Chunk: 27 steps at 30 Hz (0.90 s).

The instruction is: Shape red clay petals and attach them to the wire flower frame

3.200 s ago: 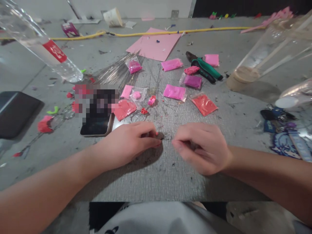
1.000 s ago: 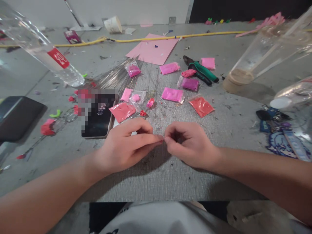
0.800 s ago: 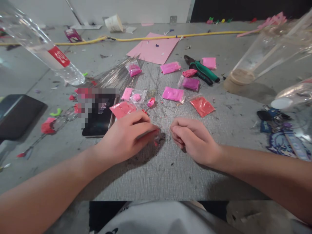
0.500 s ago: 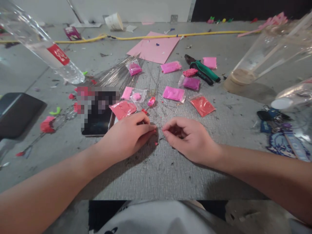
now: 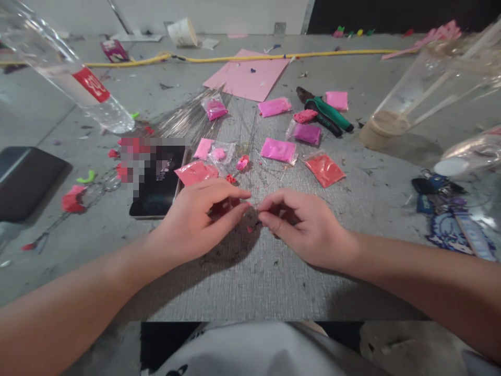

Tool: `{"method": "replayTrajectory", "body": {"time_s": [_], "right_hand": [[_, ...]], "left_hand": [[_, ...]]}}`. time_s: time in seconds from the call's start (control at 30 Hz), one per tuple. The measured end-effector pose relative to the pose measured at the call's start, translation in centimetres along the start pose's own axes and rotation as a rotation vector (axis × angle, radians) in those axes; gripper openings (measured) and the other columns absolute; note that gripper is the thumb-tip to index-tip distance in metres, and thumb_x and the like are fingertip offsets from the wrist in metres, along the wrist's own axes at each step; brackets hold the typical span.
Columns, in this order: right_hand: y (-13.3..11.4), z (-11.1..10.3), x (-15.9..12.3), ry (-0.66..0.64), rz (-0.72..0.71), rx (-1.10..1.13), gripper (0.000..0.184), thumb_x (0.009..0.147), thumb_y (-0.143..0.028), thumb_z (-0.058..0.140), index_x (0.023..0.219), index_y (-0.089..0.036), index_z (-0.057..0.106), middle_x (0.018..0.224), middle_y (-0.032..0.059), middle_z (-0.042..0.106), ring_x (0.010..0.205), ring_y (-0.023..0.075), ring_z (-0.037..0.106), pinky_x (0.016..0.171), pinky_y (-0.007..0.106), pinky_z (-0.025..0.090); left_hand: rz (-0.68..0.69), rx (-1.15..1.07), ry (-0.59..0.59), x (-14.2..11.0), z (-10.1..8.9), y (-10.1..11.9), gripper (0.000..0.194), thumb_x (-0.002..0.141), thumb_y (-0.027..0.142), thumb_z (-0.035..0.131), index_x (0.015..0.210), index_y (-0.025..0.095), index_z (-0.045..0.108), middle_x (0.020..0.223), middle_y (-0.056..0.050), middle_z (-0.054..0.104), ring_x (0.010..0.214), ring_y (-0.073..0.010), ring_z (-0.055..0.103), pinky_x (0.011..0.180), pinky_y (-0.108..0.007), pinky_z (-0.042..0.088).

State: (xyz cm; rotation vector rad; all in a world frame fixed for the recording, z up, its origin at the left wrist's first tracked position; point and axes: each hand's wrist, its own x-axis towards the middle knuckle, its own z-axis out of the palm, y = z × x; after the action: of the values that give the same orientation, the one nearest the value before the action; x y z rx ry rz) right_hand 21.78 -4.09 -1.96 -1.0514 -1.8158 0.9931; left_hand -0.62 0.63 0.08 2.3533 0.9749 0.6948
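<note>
My left hand (image 5: 203,214) is curled in a loose pinch, thumb and index finger slightly parted at the tips. A tiny pink bit of clay (image 5: 249,203) shows at those fingertips. Facing it almost tip to tip, my right hand (image 5: 303,222) has its thumb and index finger pressed together; what they hold is too small to make out. A red crumb (image 5: 249,230) lies on the table just below the fingertips. Beyond the hands are a small pink clay flower (image 5: 242,163), a red clay packet (image 5: 198,172), a magenta packet (image 5: 278,150) and an orange-red packet (image 5: 324,169).
A phone (image 5: 154,183) lies beside my left hand, with a bundle of thin wires (image 5: 188,120) behind it. Green-handled pliers (image 5: 326,112) lie farther back. A water bottle (image 5: 90,86) stands left, a plastic cup (image 5: 391,120) right, near keys (image 5: 442,188). A yellow cable (image 5: 235,59) crosses behind.
My left thumb and index finger have moved slightly apart. My right fingertips have shifted a little left and down, closer to the left hand.
</note>
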Motion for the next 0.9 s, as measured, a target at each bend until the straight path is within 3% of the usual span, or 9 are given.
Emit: {"method": "replayTrajectory", "body": {"time_s": [0.17, 0.3, 0.47, 0.6, 0.77, 0.9], "right_hand": [[-0.3, 0.1, -0.4, -0.015, -0.246, -0.111, 0.014, 0.094, -0.023, 0.072, 0.089, -0.018, 0.060, 0.074, -0.0035, 0.065, 0.062, 0.0069, 0.057, 0.059, 0.019, 0.048], [-0.2, 0.3, -0.5, -0.032, -0.418, -0.122, 0.003, 0.100, -0.022, 0.064, 0.100, -0.020, 0.063, 0.087, 0.0022, 0.068, 0.081, 0.0126, 0.064, 0.074, 0.025, 0.054], [0.1, 0.3, -0.2, 0.000, -0.365, -0.170, 0.010, 0.101, -0.015, 0.057, 0.106, -0.020, 0.065, 0.096, 0.0062, 0.072, 0.090, 0.0158, 0.066, 0.079, 0.030, 0.055], [0.2, 0.1, 0.0, 0.048, -0.237, -0.216, 0.012, 0.097, -0.012, 0.060, 0.102, -0.019, 0.068, 0.092, 0.0042, 0.073, 0.078, 0.0136, 0.065, 0.068, 0.026, 0.053], [0.2, -0.1, 0.1, 0.056, -0.176, -0.251, 0.011, 0.097, -0.012, 0.061, 0.099, -0.018, 0.070, 0.089, 0.0035, 0.075, 0.079, 0.0134, 0.066, 0.071, 0.026, 0.052], [0.1, 0.1, 0.1, 0.033, -0.208, -0.233, 0.004, 0.097, -0.017, 0.065, 0.097, -0.018, 0.069, 0.086, 0.0028, 0.073, 0.074, 0.0126, 0.064, 0.067, 0.025, 0.051]], "left_hand": [[-0.121, -0.263, -0.195, -0.2, -0.1, 1.5, 0.019, 0.097, 0.029, 0.063, 0.084, 0.020, 0.073, 0.070, 0.001, 0.067, 0.062, -0.0123, 0.060, 0.054, -0.024, 0.045], [-0.087, -0.202, -0.176, -0.3, 0.2, 1.1, 0.020, 0.099, 0.032, 0.061, 0.088, 0.020, 0.073, 0.075, 0.001, 0.069, 0.065, -0.0132, 0.062, 0.058, -0.025, 0.047], [0.086, 0.112, -0.030, 0.0, 0.7, -1.2, 0.011, 0.095, 0.026, 0.065, 0.094, 0.019, 0.074, 0.078, -0.002, 0.068, 0.068, -0.0143, 0.062, 0.062, -0.027, 0.048], [0.145, 0.197, 0.010, -0.1, 0.9, -1.8, 0.013, 0.094, 0.018, 0.065, 0.103, 0.018, 0.075, 0.094, -0.005, 0.072, 0.081, -0.0172, 0.069, 0.071, -0.029, 0.053], [0.091, 0.144, 0.076, -0.3, 0.3, -0.6, 0.013, 0.094, 0.019, 0.066, 0.102, 0.016, 0.075, 0.093, -0.005, 0.076, 0.073, -0.0149, 0.068, 0.068, -0.028, 0.053], [-0.088, -0.047, 0.035, -0.2, 0.0, 0.5, 0.010, 0.093, 0.026, 0.068, 0.094, 0.020, 0.077, 0.082, 0.000, 0.078, 0.065, -0.0131, 0.068, 0.057, -0.024, 0.051]]}}
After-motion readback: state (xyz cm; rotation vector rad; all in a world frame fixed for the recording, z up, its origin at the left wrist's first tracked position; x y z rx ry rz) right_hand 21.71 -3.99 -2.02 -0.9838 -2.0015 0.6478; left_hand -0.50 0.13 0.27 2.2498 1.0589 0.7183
